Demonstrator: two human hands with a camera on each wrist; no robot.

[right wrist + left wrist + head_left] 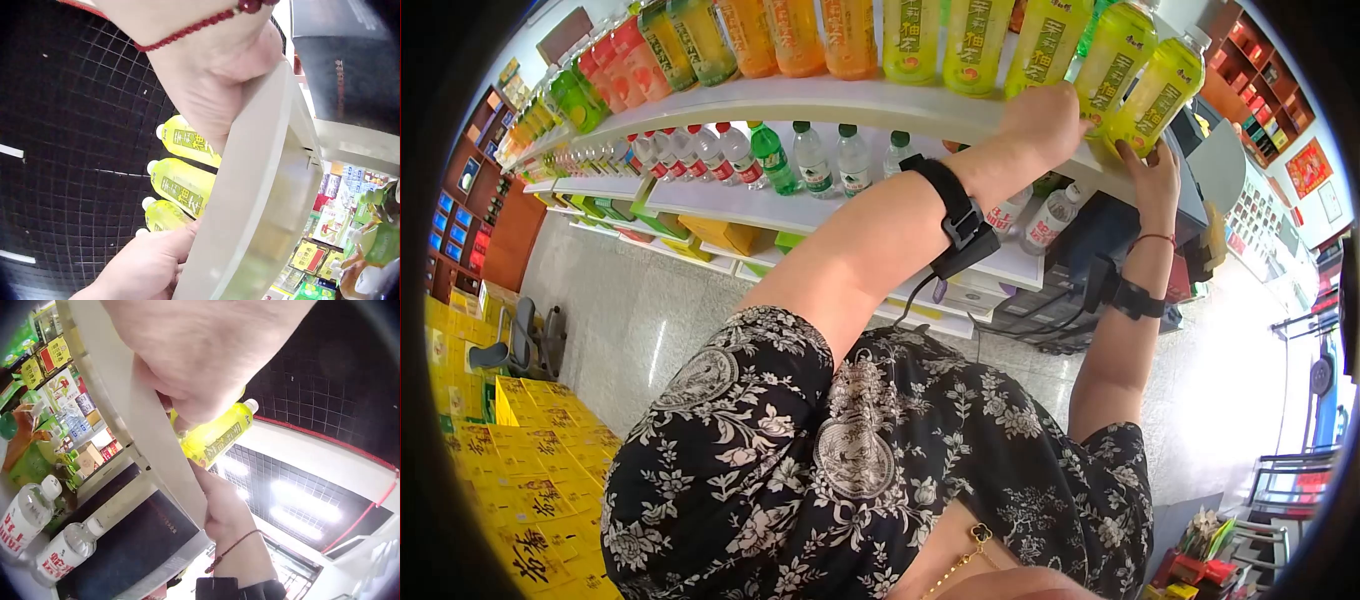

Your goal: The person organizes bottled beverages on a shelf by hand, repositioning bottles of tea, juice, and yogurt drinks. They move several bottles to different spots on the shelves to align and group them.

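Observation:
Yellow-green bottles stand in a row at the right end of the top shelf (830,98). In the head view, my left hand (1040,125) is bent at the wrist over the shelf edge beside the lower part of a bottle (1115,65); its fingers are mostly hidden. My right hand (1155,180) reaches up from below, fingertips touching the base of the end bottle (1162,95). In the left wrist view, one yellow-green bottle (215,439) shows between my left hand (200,369) and right hand (228,512). In the right wrist view, the shelf edge hides my right fingertips.
Orange bottles (795,40) and red-pink bottles (615,65) continue the row leftward. A lower shelf (700,200) holds clear bottles and a green one (772,160). Dark boxes (1080,240) stand under the shelf end. Yellow cartons (530,480) are stacked at lower left.

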